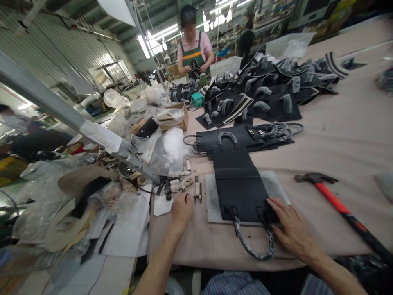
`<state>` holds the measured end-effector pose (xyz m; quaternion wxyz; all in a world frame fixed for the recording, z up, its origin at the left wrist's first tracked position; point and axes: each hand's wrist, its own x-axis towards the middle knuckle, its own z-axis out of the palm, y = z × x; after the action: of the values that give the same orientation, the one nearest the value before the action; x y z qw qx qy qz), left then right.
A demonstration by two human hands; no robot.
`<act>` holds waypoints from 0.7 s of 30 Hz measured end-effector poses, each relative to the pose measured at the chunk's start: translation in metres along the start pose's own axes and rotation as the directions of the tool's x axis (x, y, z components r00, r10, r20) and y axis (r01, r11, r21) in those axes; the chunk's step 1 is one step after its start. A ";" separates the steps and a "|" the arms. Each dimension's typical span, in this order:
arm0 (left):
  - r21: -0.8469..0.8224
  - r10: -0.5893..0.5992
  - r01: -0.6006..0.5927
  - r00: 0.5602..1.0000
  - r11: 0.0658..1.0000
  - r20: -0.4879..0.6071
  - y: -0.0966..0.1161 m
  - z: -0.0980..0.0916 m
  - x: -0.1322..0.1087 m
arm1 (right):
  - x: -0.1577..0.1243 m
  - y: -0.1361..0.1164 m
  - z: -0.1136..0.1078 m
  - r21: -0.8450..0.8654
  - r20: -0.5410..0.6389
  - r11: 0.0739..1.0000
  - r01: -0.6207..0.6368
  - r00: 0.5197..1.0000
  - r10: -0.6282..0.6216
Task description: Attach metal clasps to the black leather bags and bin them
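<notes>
A black leather bag panel with wrapped handles at both ends lies on a grey slab on the table. My right hand rests flat on the panel's near right corner, fingers stretched out beside the near handle. My left hand lies to the left of the slab, fingers curled down by small metal tools. What its fingertips hold is hidden.
A red-handled hammer lies to the right. More black panels are piled further back. Plastic bags, boxes and scraps crowd the left. A person in a green apron works at the far end.
</notes>
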<state>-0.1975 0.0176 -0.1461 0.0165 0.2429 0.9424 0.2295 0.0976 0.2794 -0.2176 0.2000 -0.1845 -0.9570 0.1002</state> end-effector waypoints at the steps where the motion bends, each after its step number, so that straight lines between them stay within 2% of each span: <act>1: -0.005 0.020 -0.020 1.000 1.000 0.014 0.008 0.000 0.008 | 0.000 0.000 0.000 0.005 0.003 1.000 0.002 1.000 -0.002; 3: 0.001 0.100 -0.100 0.993 0.995 0.067 0.025 0.002 0.022 | 0.001 0.000 -0.001 0.014 0.009 1.000 0.003 1.000 -0.003; 5: 0.057 0.166 -0.178 0.970 0.982 0.175 0.038 0.005 0.033 | 0.001 -0.001 -0.003 0.019 0.014 1.000 -0.001 1.000 0.001; 7: 0.138 0.163 -0.207 0.946 0.968 0.280 0.044 0.007 0.041 | 0.001 -0.002 -0.004 0.025 0.017 1.000 -0.012 1.000 0.012; 9: 0.199 0.131 -0.205 0.934 0.958 0.331 0.043 0.006 0.047 | 0.002 -0.004 -0.006 0.034 0.028 0.999 -0.024 0.999 0.023; 14: 0.284 0.085 -0.202 0.923 0.937 0.374 0.038 -0.001 0.051 | 0.003 -0.009 -0.010 0.063 0.057 0.995 -0.073 0.996 0.070; 18: 0.332 0.052 -0.184 0.927 0.925 0.371 0.051 0.004 0.048 | 0.006 -0.013 -0.016 0.089 0.074 0.990 -0.112 0.992 0.105; 21: 0.382 -0.045 -0.109 0.928 0.918 0.371 0.062 0.013 0.047 | 0.007 -0.014 -0.019 0.084 0.103 0.987 -0.134 0.987 0.125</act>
<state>-0.2093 0.0935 -0.1268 0.1414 0.2958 0.9446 -0.0160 0.0950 0.2715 -0.1936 0.1545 -0.2321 -0.9461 0.1650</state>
